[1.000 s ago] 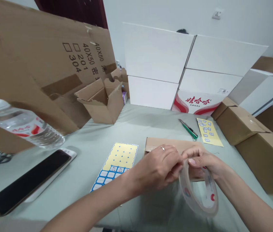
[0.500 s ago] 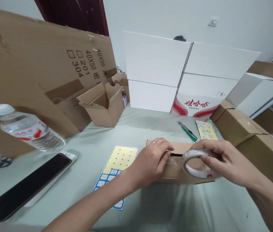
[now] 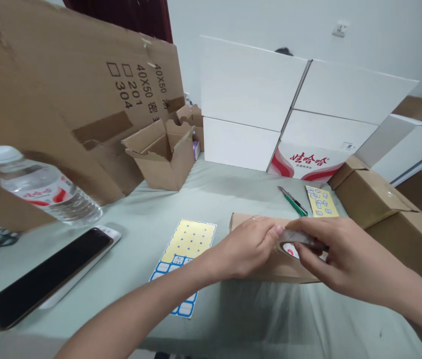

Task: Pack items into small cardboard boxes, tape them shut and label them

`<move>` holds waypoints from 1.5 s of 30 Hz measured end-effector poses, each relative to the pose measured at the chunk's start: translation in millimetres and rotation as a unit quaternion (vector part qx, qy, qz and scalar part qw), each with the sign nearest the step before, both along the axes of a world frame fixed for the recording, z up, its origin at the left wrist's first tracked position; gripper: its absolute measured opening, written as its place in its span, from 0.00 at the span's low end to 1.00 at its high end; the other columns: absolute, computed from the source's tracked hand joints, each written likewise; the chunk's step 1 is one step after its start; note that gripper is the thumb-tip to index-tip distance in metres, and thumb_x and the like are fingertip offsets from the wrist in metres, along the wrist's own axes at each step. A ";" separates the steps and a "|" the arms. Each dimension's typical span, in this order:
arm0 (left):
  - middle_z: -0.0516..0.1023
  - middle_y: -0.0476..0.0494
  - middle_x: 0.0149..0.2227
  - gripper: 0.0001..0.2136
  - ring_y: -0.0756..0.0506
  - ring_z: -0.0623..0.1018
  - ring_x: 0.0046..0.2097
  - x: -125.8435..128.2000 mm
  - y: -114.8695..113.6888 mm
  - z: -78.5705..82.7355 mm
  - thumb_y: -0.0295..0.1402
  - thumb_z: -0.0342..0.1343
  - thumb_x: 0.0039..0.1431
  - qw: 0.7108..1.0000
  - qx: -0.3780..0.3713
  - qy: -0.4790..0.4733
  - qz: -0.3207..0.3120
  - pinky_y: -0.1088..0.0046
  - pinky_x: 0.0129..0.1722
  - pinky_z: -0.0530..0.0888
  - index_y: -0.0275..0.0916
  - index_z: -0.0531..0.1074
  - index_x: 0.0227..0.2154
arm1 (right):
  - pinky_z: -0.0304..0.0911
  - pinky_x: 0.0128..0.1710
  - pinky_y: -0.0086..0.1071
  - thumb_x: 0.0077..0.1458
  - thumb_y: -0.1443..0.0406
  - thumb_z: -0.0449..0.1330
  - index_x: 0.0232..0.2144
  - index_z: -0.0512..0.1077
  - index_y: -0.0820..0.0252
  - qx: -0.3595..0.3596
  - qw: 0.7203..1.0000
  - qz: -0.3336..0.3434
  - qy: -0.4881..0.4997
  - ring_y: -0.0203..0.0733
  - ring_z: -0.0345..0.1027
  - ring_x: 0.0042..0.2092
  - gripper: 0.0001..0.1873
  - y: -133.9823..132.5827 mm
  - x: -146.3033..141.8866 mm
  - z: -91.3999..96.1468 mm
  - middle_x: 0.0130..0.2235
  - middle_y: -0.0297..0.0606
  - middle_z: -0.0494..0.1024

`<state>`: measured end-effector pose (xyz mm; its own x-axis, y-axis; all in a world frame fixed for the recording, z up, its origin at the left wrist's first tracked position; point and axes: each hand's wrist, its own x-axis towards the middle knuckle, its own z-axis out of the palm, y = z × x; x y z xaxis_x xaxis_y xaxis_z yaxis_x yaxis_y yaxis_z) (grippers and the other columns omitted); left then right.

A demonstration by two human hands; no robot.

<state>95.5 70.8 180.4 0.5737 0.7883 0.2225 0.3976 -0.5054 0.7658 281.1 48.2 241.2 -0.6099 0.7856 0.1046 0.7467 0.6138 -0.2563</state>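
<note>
A small brown cardboard box [image 3: 282,267] lies near the front of the table, partly covered by both hands. My left hand [image 3: 254,244] is bent over its top left part, fingers together and partly hidden, the thumb tip against the tape roll. My right hand [image 3: 340,249] grips a roll of clear tape [image 3: 301,239] between thumb and fingers over the box's right part. The roll is tilted almost edge-on, with red print inside its core. Any strip of tape between roll and box is hidden.
Left of the box lies a label sheet [image 3: 190,239]. Behind it are a green utility knife [image 3: 294,202] and a yellow sticker sheet [image 3: 322,201]. A phone [image 3: 54,274], water bottle [image 3: 42,189] and open carton [image 3: 162,154] stand left; brown boxes [image 3: 386,199] line the right.
The tape roll has tipped from showing its open ring to nearly edge-on and moved slightly left. My left hand's thumb has come up against it. The view has shifted slightly.
</note>
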 end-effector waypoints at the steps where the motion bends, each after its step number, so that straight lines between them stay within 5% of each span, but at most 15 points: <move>1: 0.70 0.48 0.30 0.15 0.47 0.70 0.35 -0.1 1.2 -0.6 0.34 0.37 0.69 1.000 -0.016 -0.017 -0.009 0.70 0.39 0.67 0.39 0.62 0.27 | 0.50 0.23 0.29 0.59 0.64 0.51 0.30 0.69 0.59 0.004 1.000 0.006 0.001 0.33 0.60 0.22 0.09 -0.5 -1.2 0.2 0.23 0.32 0.71; 7: 0.61 0.53 0.24 0.15 0.50 0.62 0.29 -2.7 5.3 -6.8 0.35 0.43 0.66 0.992 -0.087 -0.089 -0.007 0.73 0.29 0.59 0.40 0.57 0.22 | 0.55 0.24 0.28 0.61 0.65 0.52 0.40 0.71 0.59 -0.008 0.999 0.021 0.042 0.33 0.62 0.24 0.09 -1.6 3.6 -1.8 0.26 0.34 0.73; 11: 0.59 0.54 0.23 0.14 0.51 0.62 0.28 -4.9 5.0 -13.7 0.38 0.44 0.64 0.985 -0.101 -0.127 0.062 0.73 0.29 0.59 0.40 0.57 0.23 | 0.67 0.33 0.28 0.59 0.60 0.61 0.59 0.61 0.51 -0.100 0.971 -0.022 0.217 0.39 0.73 0.37 0.26 3.2 27.2 -32.3 0.39 0.37 0.78; 13: 0.59 0.54 0.22 0.14 0.50 0.61 0.28 -5.2 5.0 -16.8 0.38 0.44 0.63 0.983 -0.102 -0.134 0.077 0.73 0.29 0.60 0.40 0.57 0.23 | 0.70 0.38 0.32 0.59 0.56 0.61 0.51 0.68 0.53 -0.154 0.945 -0.017 0.287 0.43 0.74 0.41 0.20 5.5 38.0 -54.6 0.41 0.40 0.78; 16: 0.61 0.53 0.23 0.12 0.50 0.63 0.29 -3.9 5.3 -20.5 0.35 0.44 0.62 0.989 -0.064 -0.100 0.086 0.71 0.31 0.62 0.40 0.57 0.23 | 0.69 0.33 0.31 0.63 0.54 0.55 0.35 0.72 0.58 -0.150 0.934 -0.010 0.325 0.41 0.72 0.34 0.14 6.1 48.7 -74.3 0.35 0.41 0.78; 20: 0.65 0.50 0.27 0.10 0.47 0.66 0.34 -0.4 4.7 -25.1 0.27 0.45 0.60 0.993 0.038 -0.017 0.109 0.66 0.39 0.66 0.41 0.57 0.23 | 0.57 0.21 0.25 0.61 0.60 0.58 0.32 0.70 0.57 0.002 0.968 -0.030 0.250 0.33 0.62 0.23 0.08 2.4 66.5 -61.1 0.24 0.32 0.71; 22: 0.68 0.46 0.30 0.10 0.44 0.67 0.39 1.4 4.3 -27.2 0.25 0.45 0.61 0.990 0.073 0.019 0.121 0.63 0.44 0.68 0.40 0.58 0.23 | 0.59 0.22 0.25 0.59 0.64 0.60 0.38 0.70 0.55 0.078 0.978 -0.023 0.192 0.33 0.64 0.24 0.04 0.8 77.8 -49.4 0.28 0.32 0.74; 26: 0.70 0.40 0.38 0.09 0.41 0.67 0.46 5.2 4.2 -31.3 0.23 0.47 0.61 0.980 0.129 0.065 0.139 0.58 0.48 0.70 0.38 0.63 0.25 | 0.66 0.31 0.29 0.60 0.68 0.57 0.51 0.66 0.54 0.154 0.978 0.026 0.137 0.41 0.73 0.36 0.17 -1.1 89.5 -39.2 0.39 0.41 0.78; 36: 0.68 0.40 0.37 0.08 0.41 0.66 0.43 10.3 6.3 -43.2 0.23 0.48 0.60 0.956 0.203 0.134 0.166 0.56 0.45 0.73 0.36 0.68 0.28 | 0.59 0.26 0.26 0.63 0.74 0.49 0.57 0.65 0.53 0.131 0.983 0.108 0.062 0.32 0.63 0.28 0.23 4.3 75.7 -33.8 0.34 0.35 0.69; 45: 0.70 0.33 0.40 0.07 0.37 0.68 0.45 15.3 5.9 -27.1 0.22 0.49 0.60 0.933 0.180 0.274 0.150 0.55 0.46 0.73 0.30 0.72 0.32 | 0.58 0.26 0.28 0.64 0.71 0.47 0.50 0.71 0.56 0.117 0.988 0.093 -0.045 0.34 0.64 0.27 0.18 5.8 55.6 -23.5 0.33 0.38 0.70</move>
<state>110.8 76.7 153.3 0.4452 0.8621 0.2420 0.8441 -0.4943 0.2080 336.7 54.0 217.8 -0.7561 0.6204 0.2086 0.6292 0.7767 -0.0292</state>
